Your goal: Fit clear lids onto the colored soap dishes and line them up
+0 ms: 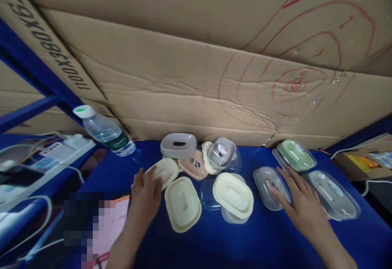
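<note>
My left hand (146, 191) lies with its fingers apart on a cream oval soap dish part (168, 171). Beside it is a second cream part (183, 203), flat on the blue table. My right hand (301, 195) reaches over the right side of a grey soap dish (266, 183) with a clear cover, its thumb on top and fingers along the edge. Another cream piece (233, 193) rests on clear covers (210, 195) in the middle. Further back are a peach piece (194, 166), a translucent grey dish (178, 144) and a clear-covered dish (222, 153).
A green covered dish (295, 154) and a larger grey one (333, 195) lie at the right. At the back left stands a water bottle (107, 134), near a power strip (61, 152) with cables. Cardboard (171, 77) walls the back; an open box (358, 164) sits far right.
</note>
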### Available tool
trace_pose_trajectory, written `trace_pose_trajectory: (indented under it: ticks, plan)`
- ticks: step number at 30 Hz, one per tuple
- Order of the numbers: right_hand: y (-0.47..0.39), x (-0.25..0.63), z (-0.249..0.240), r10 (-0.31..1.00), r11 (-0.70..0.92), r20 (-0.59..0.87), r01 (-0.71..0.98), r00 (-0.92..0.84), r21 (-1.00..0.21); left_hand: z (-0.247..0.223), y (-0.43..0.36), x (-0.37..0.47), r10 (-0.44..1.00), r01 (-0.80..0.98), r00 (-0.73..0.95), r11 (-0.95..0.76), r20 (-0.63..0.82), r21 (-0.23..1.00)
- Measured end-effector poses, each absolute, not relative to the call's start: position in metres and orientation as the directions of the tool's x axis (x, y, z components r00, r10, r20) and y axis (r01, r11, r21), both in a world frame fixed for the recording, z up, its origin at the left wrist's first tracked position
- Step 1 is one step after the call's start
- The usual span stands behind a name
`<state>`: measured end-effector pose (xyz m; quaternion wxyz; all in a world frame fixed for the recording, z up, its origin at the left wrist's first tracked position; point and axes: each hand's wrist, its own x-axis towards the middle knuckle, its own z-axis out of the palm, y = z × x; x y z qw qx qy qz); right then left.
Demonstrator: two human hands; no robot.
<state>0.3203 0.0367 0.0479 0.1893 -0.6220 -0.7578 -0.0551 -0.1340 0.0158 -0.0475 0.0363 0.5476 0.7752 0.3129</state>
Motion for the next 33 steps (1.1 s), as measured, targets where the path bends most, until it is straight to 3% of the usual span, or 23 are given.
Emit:
trace_pose_trajectory:
  ticks: [3,6,9,12,15,17,19,21,23,29,33]
  plan:
    - [0.021,0.335,0.007,0.971,0.005,0.236,0.978,0.046,-0.208,-0.040,0.018,-0.128,0.875,0.817,-0.432,0.276,0.219,0.507]
    - [0.024,0.326,-0.017,0.978,-0.112,0.137,0.949,0.157,-0.294,-0.034,0.018,-0.124,0.886,0.832,-0.415,0.276,0.209,0.480]
    - [0.035,0.319,-0.020,0.961,-0.114,0.174,0.881,0.215,-0.459,-0.020,0.014,-0.116,0.893,0.863,-0.367,0.222,0.260,0.454]
    - [0.039,0.313,-0.005,0.960,-0.063,0.153,0.711,0.235,-0.700,0.007,0.004,-0.097,0.857,0.835,-0.317,0.049,0.406,0.548]
    - [0.035,0.290,0.026,0.983,0.108,0.173,0.586,0.056,-0.803,0.037,-0.003,-0.066,0.915,0.619,-0.226,-0.131,0.335,0.775]
    - [0.034,0.263,0.051,0.940,0.339,0.267,0.516,-0.210,-0.787,0.050,0.000,-0.045,0.971,0.316,-0.064,-0.198,0.229,0.928]
    - [0.039,0.232,0.072,0.820,0.521,0.313,0.397,-0.480,-0.756,0.057,0.008,-0.030,0.978,0.016,0.060,-0.202,0.200,0.979]
    - [0.053,0.204,0.087,0.719,0.590,0.319,0.299,-0.618,-0.750,0.057,0.020,-0.024,0.979,-0.123,-0.017,-0.205,0.205,0.971]
    - [0.072,0.181,0.093,0.692,0.600,0.347,0.236,-0.634,-0.764,0.053,0.030,-0.026,0.966,-0.162,-0.170,-0.220,0.193,0.962]
    - [0.119,0.127,0.085,0.741,0.485,0.307,0.159,-0.598,-0.860,0.038,0.043,-0.052,0.894,-0.195,-0.438,-0.191,0.089,0.962]
    - [0.143,0.107,0.078,0.788,0.435,0.300,0.141,-0.537,-0.890,0.035,0.045,-0.061,0.792,-0.121,-0.596,-0.248,0.130,0.961]
